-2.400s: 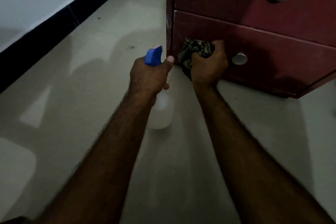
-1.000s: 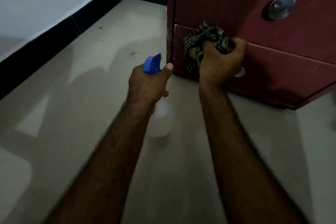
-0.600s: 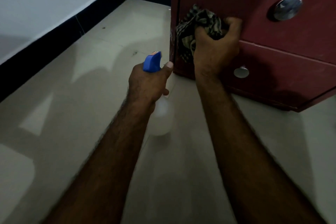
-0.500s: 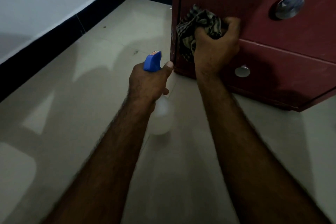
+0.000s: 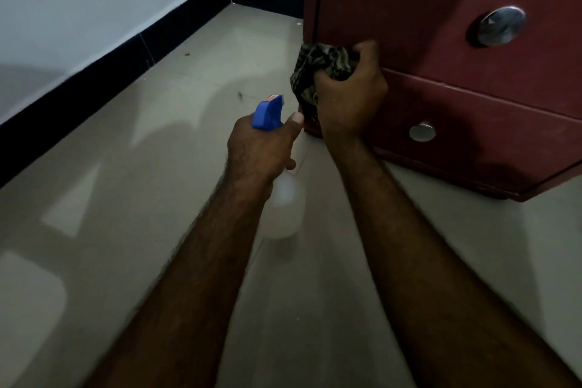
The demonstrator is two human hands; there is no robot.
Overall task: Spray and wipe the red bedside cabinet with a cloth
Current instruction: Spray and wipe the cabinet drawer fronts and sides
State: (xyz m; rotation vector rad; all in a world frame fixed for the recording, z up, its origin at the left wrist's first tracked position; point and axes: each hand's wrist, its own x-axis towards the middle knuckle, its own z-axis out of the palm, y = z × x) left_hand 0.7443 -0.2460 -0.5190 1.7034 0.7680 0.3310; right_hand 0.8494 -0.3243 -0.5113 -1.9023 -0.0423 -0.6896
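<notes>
Beige tiled floor [image 5: 110, 198] meets a white wall with black skirting [image 5: 94, 72]. At right stands the dark red wooden bedside cabinet [image 5: 441, 9]. Against its left front corner, the right hand [image 5: 349, 98] clutches a bunched patterned cloth [image 5: 318, 66]. Beside it, the left hand [image 5: 261, 151] grips a translucent spray bottle with blue trigger head [image 5: 267, 112].

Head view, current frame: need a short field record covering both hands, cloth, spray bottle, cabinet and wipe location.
left hand: grips the spray bottle at the neck, blue nozzle pointing towards the cabinet
right hand: fingers curled round the bunched cloth
wipe location: cloth pressed on the red cabinet at the left edge of its front, about level with the seam above the lower drawer
cabinet front: two round metal knobs, lower drawer shut
spray bottle body: translucent, hangs below the left hand
floor: pale tiles
</notes>
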